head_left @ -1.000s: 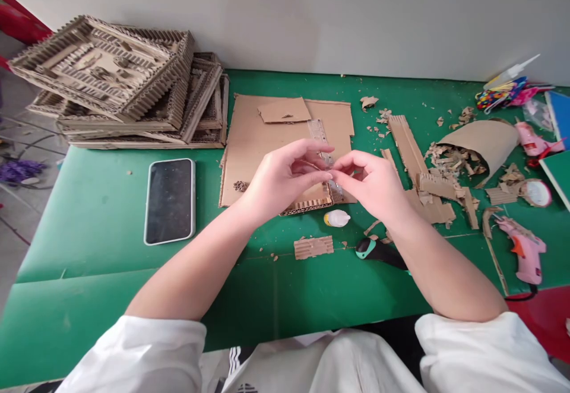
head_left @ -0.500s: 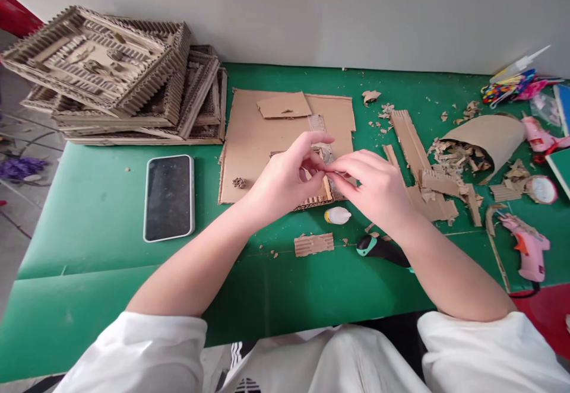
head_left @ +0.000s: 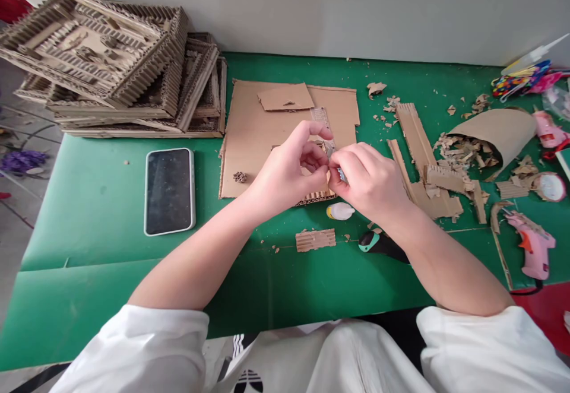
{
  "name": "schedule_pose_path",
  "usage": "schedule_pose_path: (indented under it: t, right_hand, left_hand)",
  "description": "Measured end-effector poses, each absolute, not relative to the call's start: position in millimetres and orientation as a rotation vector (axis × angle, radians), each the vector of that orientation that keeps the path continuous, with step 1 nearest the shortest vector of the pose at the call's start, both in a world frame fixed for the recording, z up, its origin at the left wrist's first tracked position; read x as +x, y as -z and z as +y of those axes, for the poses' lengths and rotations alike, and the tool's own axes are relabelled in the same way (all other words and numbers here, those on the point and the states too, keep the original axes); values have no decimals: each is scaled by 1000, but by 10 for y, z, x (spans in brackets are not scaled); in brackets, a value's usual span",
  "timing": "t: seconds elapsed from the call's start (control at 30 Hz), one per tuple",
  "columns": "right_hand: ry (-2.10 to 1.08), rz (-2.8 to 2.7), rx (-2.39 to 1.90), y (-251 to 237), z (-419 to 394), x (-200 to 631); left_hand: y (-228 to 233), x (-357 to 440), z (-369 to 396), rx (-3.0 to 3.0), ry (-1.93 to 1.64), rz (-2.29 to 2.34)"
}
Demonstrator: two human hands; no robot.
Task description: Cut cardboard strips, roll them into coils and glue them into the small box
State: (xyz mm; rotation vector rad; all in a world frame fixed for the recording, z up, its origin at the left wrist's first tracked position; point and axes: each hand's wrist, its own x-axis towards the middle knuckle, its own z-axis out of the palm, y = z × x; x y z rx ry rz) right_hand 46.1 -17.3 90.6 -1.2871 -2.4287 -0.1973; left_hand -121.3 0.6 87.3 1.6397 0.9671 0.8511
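My left hand and my right hand meet fingertip to fingertip above a flat cardboard sheet. Both pinch one small cardboard piece between thumbs and fingers; most of it is hidden by my fingers. A corrugated strip lies on the sheet just behind my hands. Beneath my right hand a small white glue bottle lies on the green table.
A stack of corrugated cardboard frames fills the back left. A phone lies left of the sheet. A corrugated scrap and a black-green cutter lie near my right forearm. Cardboard strips, scraps and a pink glue gun sit right.
My hands have drawn closer together and slightly toward me, the right fingers curling tighter on the small piece. The camera view has tilted down a little.
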Motion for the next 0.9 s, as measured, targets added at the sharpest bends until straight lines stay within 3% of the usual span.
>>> schedule_pose_path:
  t: [0.5,0.67,0.9]
  right_hand:
    - [78,-2304,-1087,-846,-133,538]
    - [-70,-2077,-1348,-878,-166,807]
    - [26,-2287,-1662,-686,-209,1251]
  left_hand:
    - [-889,-1249,74,1492,-873,939]
    - [-805,-1303,180,1364,-940,982]
    - [-733,-1209,254,750,-896,946]
